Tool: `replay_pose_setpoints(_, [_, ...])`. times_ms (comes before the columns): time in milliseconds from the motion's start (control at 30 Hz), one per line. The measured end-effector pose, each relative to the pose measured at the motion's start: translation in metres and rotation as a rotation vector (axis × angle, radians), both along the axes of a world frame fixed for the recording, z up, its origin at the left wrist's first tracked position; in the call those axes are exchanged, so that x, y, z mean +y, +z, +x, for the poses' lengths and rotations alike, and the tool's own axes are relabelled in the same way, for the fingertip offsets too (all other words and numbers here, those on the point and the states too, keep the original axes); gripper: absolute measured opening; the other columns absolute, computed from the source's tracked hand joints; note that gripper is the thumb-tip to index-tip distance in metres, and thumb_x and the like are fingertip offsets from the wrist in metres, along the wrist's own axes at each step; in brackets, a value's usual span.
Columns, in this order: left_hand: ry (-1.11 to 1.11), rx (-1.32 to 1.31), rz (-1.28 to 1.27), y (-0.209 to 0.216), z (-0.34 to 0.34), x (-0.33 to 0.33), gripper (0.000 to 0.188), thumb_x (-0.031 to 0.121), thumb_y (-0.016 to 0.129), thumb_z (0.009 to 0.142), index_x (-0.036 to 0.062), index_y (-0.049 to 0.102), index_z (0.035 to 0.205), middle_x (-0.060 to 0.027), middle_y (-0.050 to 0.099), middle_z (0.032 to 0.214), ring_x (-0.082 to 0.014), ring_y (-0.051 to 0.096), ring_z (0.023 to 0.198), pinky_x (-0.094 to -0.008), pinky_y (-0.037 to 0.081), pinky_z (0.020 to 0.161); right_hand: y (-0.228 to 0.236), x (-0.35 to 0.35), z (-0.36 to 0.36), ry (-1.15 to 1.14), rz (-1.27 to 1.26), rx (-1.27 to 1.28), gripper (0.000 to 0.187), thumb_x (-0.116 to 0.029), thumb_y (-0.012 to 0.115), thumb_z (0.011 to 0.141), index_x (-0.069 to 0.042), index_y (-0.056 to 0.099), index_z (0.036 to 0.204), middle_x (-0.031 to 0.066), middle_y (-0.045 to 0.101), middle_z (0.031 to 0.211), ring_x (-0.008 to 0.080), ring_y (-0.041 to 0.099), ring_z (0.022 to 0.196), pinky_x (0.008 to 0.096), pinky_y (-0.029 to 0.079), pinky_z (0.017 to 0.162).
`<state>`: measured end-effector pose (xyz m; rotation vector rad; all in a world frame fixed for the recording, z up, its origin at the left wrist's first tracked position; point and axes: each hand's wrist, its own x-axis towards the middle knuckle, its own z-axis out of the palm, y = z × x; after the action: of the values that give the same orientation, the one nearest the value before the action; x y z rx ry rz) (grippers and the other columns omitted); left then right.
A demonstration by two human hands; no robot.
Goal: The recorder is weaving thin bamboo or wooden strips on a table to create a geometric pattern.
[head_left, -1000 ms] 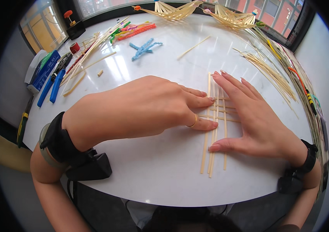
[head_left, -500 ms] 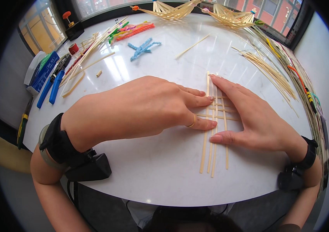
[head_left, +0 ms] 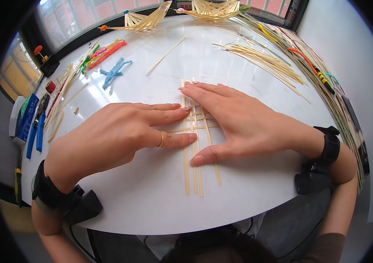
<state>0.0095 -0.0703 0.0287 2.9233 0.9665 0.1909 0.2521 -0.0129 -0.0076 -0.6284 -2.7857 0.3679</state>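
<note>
Thin pale bamboo strips (head_left: 187,175) lie on the white table, several lengthwise ones crossed by shorter crosswise ones in a loose open weave. My left hand (head_left: 120,136), a gold ring on one finger, comes from the left with fingers stretched out; its fingertips press on the left lengthwise strips at the crossings. My right hand (head_left: 243,120) arches over the right side, fingers extended toward the strips' far ends and thumb spread to their near part. Both hands are open, resting on the strips rather than gripping them. Part of the weave is hidden under my right hand.
At the far right lie a bundle of loose bamboo strips (head_left: 265,63) and long stalks (head_left: 322,70). Two woven bamboo pieces (head_left: 144,22) stand at the back. Blue twisted stems (head_left: 113,73), orange stems (head_left: 107,55) and blue-handled pliers (head_left: 40,131) are on the left.
The whole view has swung, so table, strips and hands appear farther left. Both hands stay on the weave, with little visible change in their hold.
</note>
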Motion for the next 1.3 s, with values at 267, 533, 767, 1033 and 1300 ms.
replay_pose_setpoints(267, [-0.049,0.015,-0.057,-0.003,0.0,0.008,0.074,-0.018,0.052,0.068,0.0249,0.064,0.126,-0.0123,0.053,0.14,-0.0305,0.052,0.126,-0.0363,0.049,0.095,-0.001,0.005,0.002,-0.035,-0.022,-0.062,0.107,-0.068,0.063,0.078,0.012,0.031,0.142,0.0309,0.036,0.145,0.0395,0.031,0.139,0.0399,0.025,0.115])
replay_pose_setpoints(533, [-0.012,0.103,-0.049,0.004,0.002,0.006,0.071,-0.017,0.048,0.073,0.0239,0.063,0.128,-0.011,0.05,0.143,-0.0287,0.051,0.127,-0.0371,0.047,0.098,0.039,0.014,0.008,-0.048,-0.056,-0.062,0.107,-0.051,0.073,0.079,0.002,0.015,0.151,0.0262,0.019,0.155,0.0349,0.015,0.147,0.0427,0.012,0.12])
replay_pose_setpoints(767, [-0.047,0.22,0.008,0.012,0.003,0.002,0.071,-0.015,0.049,0.076,0.0268,0.059,0.132,-0.0117,0.049,0.144,-0.0302,0.046,0.133,-0.0423,0.037,0.109,0.015,0.02,0.008,0.052,-0.055,-0.323,0.117,-0.078,0.054,0.078,0.008,0.016,0.149,0.03,0.016,0.154,0.0362,0.012,0.147,0.0448,0.012,0.119])
replay_pose_setpoints(1033, [0.082,0.343,0.061,0.02,0.023,0.009,0.04,0.006,0.058,0.086,0.004,0.059,0.126,-0.0116,0.063,0.119,-0.0292,0.062,0.109,-0.039,0.05,0.092,0.022,0.012,0.005,0.002,0.105,-0.444,0.117,-0.08,0.05,0.078,0.01,0.02,0.147,0.0288,0.021,0.154,0.0365,0.015,0.146,0.0468,0.013,0.119])
replay_pose_setpoints(1300, [0.077,0.192,0.075,0.001,0.031,0.008,0.043,0.033,0.064,0.089,0.0004,0.056,0.115,-0.0154,0.059,0.115,-0.0316,0.065,0.099,-0.039,0.055,0.079,0.029,0.009,0.003,0.007,0.155,-0.464,0.114,-0.076,0.056,0.078,0.011,0.024,0.145,0.0298,0.024,0.152,0.0364,0.018,0.146,0.0472,0.015,0.118])
